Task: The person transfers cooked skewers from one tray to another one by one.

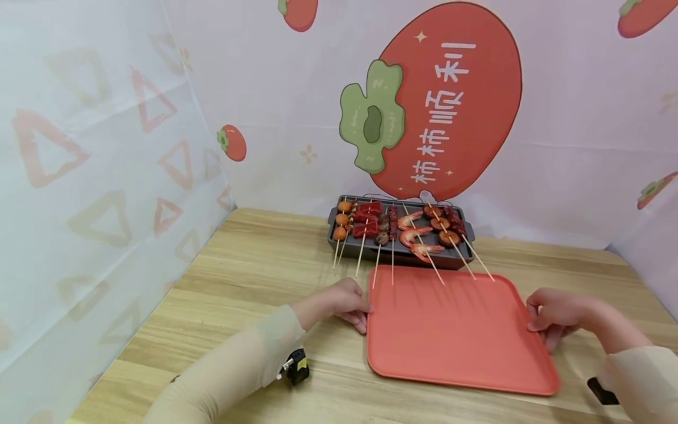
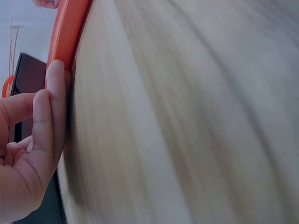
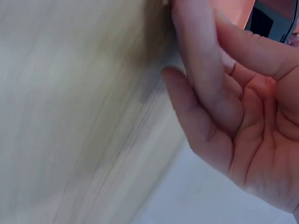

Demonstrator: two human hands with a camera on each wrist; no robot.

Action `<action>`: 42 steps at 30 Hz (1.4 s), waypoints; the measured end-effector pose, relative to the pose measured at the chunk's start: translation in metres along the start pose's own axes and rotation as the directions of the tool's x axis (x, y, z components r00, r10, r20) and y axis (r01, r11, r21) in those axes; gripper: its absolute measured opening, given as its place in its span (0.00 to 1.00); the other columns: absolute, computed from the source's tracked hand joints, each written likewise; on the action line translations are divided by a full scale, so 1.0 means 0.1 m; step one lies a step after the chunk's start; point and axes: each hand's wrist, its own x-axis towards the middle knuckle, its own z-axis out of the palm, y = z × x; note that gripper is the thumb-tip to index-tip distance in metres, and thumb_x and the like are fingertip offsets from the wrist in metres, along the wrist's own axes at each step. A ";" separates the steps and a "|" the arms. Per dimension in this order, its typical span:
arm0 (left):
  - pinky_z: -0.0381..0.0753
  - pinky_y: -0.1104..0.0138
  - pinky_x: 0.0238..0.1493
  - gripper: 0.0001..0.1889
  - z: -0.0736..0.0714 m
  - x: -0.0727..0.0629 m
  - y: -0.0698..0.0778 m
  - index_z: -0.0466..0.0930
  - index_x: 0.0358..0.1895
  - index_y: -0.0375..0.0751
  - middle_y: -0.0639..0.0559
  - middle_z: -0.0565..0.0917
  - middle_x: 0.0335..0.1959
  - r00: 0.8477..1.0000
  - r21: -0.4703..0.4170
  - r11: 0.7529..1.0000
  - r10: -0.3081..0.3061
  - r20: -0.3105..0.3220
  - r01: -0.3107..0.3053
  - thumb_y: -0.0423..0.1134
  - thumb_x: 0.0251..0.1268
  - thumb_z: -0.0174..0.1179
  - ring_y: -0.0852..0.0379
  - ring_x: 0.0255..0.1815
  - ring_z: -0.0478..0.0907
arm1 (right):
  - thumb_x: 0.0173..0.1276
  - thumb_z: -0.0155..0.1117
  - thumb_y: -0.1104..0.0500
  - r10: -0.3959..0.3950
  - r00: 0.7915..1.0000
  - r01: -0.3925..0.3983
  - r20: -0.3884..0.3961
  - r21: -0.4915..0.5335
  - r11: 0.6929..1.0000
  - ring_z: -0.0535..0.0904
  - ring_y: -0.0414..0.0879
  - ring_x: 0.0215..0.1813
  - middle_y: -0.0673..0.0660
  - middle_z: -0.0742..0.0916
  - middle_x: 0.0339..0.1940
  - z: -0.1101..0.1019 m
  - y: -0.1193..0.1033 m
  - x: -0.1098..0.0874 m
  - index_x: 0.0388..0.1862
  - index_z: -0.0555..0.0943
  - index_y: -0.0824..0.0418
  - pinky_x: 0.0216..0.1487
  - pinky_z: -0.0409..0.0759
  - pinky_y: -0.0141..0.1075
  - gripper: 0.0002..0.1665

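Observation:
A red rectangular tray (image 1: 461, 341) lies in front of me at the table's near side. Along its left rim my left hand (image 1: 346, 303) pinches the edge, thumb above and fingers beneath. My right hand (image 1: 556, 313) grips the opposite rim the same way. In the left wrist view, the left hand's fingers (image 2: 44, 126) reach under the red tray edge (image 2: 67, 35). From the right wrist, the tray (image 3: 236, 11) shows only as a corner behind the right hand (image 3: 233, 102), and some fingertips are cut off by the frame.
Behind the tray stands a dark grill pan (image 1: 392, 253) holding several skewers, among them shrimp (image 1: 415, 237), orange balls (image 1: 341, 219) and red pieces (image 1: 366, 218). Some skewer sticks jut over the tray's far edge. Printed cloth walls (image 1: 286, 194) border the wooden table (image 1: 228, 282).

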 end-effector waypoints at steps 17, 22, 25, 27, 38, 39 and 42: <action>0.77 0.77 0.16 0.08 -0.51 -0.17 -0.15 0.83 0.30 0.31 0.49 0.81 0.13 0.997 0.126 0.991 -0.032 -0.075 0.041 0.30 0.67 0.59 0.62 0.14 0.81 | 0.70 0.59 0.67 -0.129 0.990 0.125 0.050 0.077 0.989 0.86 0.44 0.21 0.61 0.86 0.21 0.31 -0.34 0.26 0.28 0.72 0.69 0.30 0.87 0.38 0.11; 0.78 0.76 0.16 0.09 -0.62 -0.19 -0.20 0.83 0.28 0.30 0.48 0.81 0.12 0.996 0.132 0.990 -0.042 -0.081 0.053 0.30 0.66 0.60 0.61 0.13 0.80 | 0.69 0.60 0.68 -0.131 0.991 0.131 0.002 0.055 0.990 0.84 0.43 0.19 0.60 0.85 0.19 0.40 -0.42 0.31 0.25 0.71 0.68 0.29 0.87 0.40 0.12; 0.78 0.76 0.17 0.09 -0.65 -0.21 -0.21 0.83 0.28 0.30 0.48 0.81 0.13 0.995 0.133 0.990 -0.039 -0.090 0.051 0.30 0.66 0.60 0.61 0.13 0.81 | 0.69 0.60 0.68 -0.138 0.990 0.139 -0.025 0.051 0.989 0.84 0.43 0.19 0.59 0.85 0.18 0.44 -0.45 0.31 0.25 0.71 0.68 0.28 0.87 0.39 0.12; 0.79 0.76 0.17 0.09 -0.67 -0.22 -0.21 0.83 0.28 0.30 0.48 0.81 0.13 0.994 0.141 0.989 -0.038 -0.100 0.052 0.30 0.66 0.60 0.61 0.13 0.81 | 0.69 0.60 0.68 -0.148 0.988 0.150 -0.035 0.045 0.988 0.84 0.42 0.18 0.59 0.85 0.18 0.45 -0.47 0.32 0.26 0.72 0.68 0.28 0.87 0.39 0.12; 0.79 0.76 0.18 0.06 -0.80 -0.27 -0.26 0.84 0.31 0.30 0.48 0.82 0.16 0.990 0.095 0.995 -0.028 -0.137 0.041 0.30 0.64 0.61 0.60 0.16 0.82 | 0.69 0.63 0.65 -0.173 0.984 0.173 -0.047 0.006 0.985 0.85 0.44 0.19 0.62 0.86 0.19 0.53 -0.56 0.36 0.24 0.72 0.68 0.28 0.87 0.39 0.14; 0.79 0.75 0.18 0.06 -0.81 -0.27 -0.28 0.84 0.31 0.30 0.47 0.82 0.16 0.989 0.083 0.996 -0.029 -0.145 0.041 0.30 0.64 0.60 0.60 0.16 0.82 | 0.69 0.63 0.65 -0.172 0.984 0.172 -0.046 0.006 0.985 0.85 0.44 0.19 0.62 0.86 0.19 0.53 -0.57 0.37 0.24 0.72 0.68 0.28 0.87 0.39 0.14; 0.82 0.73 0.20 0.06 -0.84 -0.29 -0.31 0.85 0.32 0.30 0.47 0.82 0.17 0.986 0.055 0.998 -0.026 -0.163 0.035 0.30 0.64 0.60 0.59 0.16 0.82 | 0.69 0.63 0.65 -0.173 0.984 0.174 -0.051 0.005 0.985 0.85 0.44 0.18 0.61 0.87 0.19 0.53 -0.60 0.41 0.24 0.74 0.68 0.28 0.87 0.39 0.14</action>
